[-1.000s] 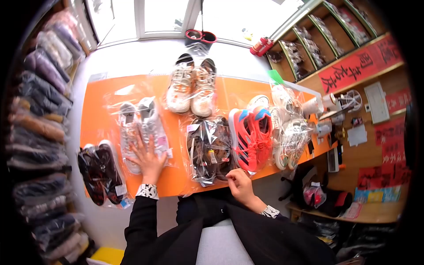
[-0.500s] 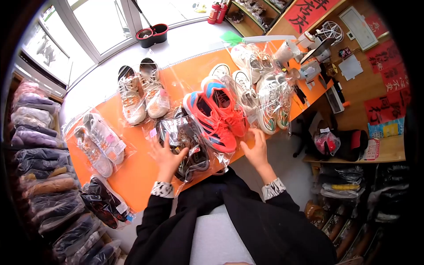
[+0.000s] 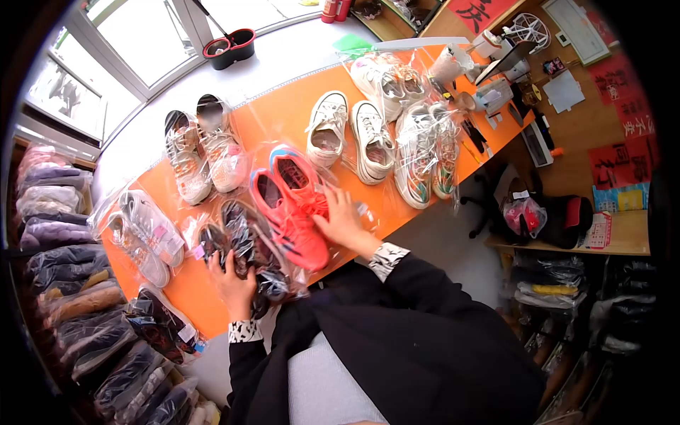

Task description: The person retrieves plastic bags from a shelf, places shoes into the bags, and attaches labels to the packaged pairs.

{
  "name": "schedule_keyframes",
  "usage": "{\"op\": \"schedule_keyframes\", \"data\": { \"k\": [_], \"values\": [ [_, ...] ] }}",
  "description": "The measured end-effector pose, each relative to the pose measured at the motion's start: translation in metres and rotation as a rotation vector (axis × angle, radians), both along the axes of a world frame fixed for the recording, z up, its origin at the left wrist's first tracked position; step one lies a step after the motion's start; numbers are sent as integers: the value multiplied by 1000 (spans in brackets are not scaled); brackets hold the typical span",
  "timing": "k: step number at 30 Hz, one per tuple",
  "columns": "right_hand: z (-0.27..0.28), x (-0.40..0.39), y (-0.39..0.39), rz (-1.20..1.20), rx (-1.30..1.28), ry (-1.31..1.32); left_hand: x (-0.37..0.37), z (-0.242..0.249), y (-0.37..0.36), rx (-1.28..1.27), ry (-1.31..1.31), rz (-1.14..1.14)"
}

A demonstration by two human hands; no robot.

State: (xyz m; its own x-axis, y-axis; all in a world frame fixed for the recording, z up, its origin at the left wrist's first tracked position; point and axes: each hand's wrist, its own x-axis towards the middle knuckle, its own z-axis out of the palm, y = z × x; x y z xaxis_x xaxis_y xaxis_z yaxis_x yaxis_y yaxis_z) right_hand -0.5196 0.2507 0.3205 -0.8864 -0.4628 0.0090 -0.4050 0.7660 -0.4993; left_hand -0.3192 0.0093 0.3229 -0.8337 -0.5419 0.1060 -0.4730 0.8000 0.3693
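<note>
Coral-red sneakers [image 3: 297, 219] with blue heels lie on the orange table [image 3: 276, 117]. My right hand [image 3: 342, 218] rests against their right side with its fingers apart. My left hand [image 3: 232, 282] is spread on the plastic-wrapped dark shoes [image 3: 249, 244], just left of the red pair. Behind my right hand, white canvas shoes [image 3: 373, 145] stand a little apart from each other, one near the table's middle. No plastic shows over most of their surface.
Wrapped white shoes [image 3: 216, 152] stand at the back left, wrapped grey-white ones [image 3: 147, 230] at the left. Dark wrapped shoes [image 3: 161, 322] lie at the left front corner. More wrapped shoes [image 3: 425, 152] stand right. A monitor [image 3: 506, 67] is at the right end.
The red and dark shoes have shifted left together with my hands. My right hand has come onto the red pair. The white canvas shoes now show in full, beside the red pair.
</note>
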Motion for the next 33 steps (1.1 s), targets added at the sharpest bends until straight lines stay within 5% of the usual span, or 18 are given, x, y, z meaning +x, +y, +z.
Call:
{"op": "schedule_keyframes", "data": {
  "k": [9,11,12,17,22,33],
  "values": [
    [-17,37,15,-18,-280,-75,32,18,-28,28,-109,-3],
    [-7,36,34,-158,-388,-218,17,34,-11,-28,32,-25],
    [-5,35,44,-177,-362,-45,6,44,1,-26,90,-71],
    [11,24,100,-387,-426,-33,-48,57,59,280,249,-302],
    [21,-19,162,-491,-511,62,-107,72,112,269,251,-506],
    [39,-157,307,-410,-524,226,-240,62,262,223,41,-406]
  ]
}}
